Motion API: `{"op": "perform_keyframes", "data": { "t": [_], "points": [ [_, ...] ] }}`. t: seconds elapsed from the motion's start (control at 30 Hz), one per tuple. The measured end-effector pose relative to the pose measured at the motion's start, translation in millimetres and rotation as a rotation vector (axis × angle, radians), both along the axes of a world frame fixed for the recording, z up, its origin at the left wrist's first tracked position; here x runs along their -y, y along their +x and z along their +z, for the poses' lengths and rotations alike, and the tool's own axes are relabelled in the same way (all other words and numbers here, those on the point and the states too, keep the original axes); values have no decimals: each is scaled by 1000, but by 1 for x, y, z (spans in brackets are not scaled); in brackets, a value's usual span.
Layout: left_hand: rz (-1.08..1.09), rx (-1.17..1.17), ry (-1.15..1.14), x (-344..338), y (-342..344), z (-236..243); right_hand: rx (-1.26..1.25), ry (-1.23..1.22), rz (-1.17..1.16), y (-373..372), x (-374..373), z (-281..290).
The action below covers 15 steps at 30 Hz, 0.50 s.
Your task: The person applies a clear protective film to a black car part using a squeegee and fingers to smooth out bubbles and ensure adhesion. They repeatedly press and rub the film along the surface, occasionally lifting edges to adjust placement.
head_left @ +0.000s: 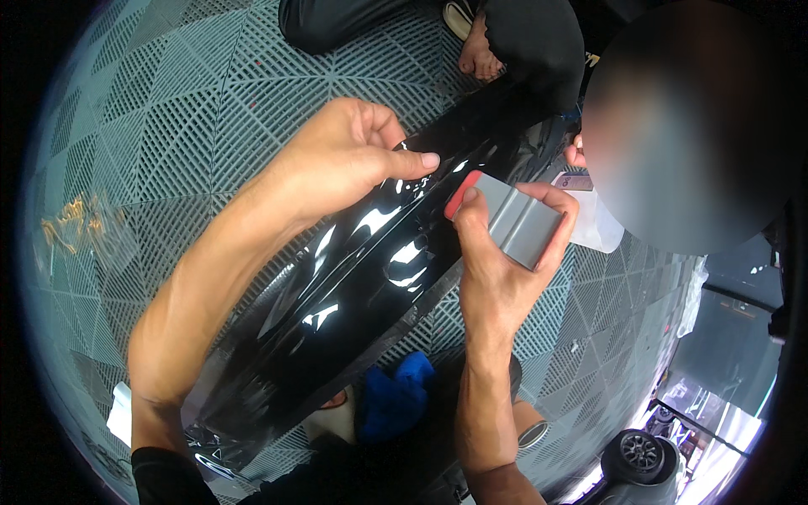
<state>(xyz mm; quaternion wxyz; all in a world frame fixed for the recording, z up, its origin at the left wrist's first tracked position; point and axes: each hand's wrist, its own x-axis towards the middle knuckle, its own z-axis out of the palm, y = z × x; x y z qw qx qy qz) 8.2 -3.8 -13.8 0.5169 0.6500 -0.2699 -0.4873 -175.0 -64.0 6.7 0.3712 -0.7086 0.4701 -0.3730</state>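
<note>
A long, glossy black panel (337,316) runs diagonally from the lower left to the upper right, just above the floor. Shiny, wrinkled film (379,215) covers its far left side. My left hand (349,156) is closed at that edge, thumb laid over the top and fingers curled, pinching the film; the exact grip is partly hidden. In my right hand (497,278) is a flat grey squeegee (526,223) with a red edge strip. Thumb and fingers clasp it from both sides. The squeegee hangs over the panel's right side, its red edge toward the film.
Another person in dark clothes (539,50) crouches at the panel's far end, a bare foot (480,55) showing. A blue cloth (400,396) lies close to me, beside a brown cylinder (532,425). Grey grid tiles (194,118) cover the floor. A wheel (641,450) shows lower right.
</note>
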Motion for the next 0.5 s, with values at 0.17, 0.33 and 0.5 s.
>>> {"op": "perform_keyframes", "data": {
  "t": [0.17,0.33,0.5],
  "points": [
    [-18,-137,33,3,3,-13,8,16,5,0,0,-1],
    [10,-265,17,3,1,-17,-15,10,14,-1,2,-3],
    [-4,-276,19,4,1,-14,-47,0,-1,-3,2,-3]
  ]
}}
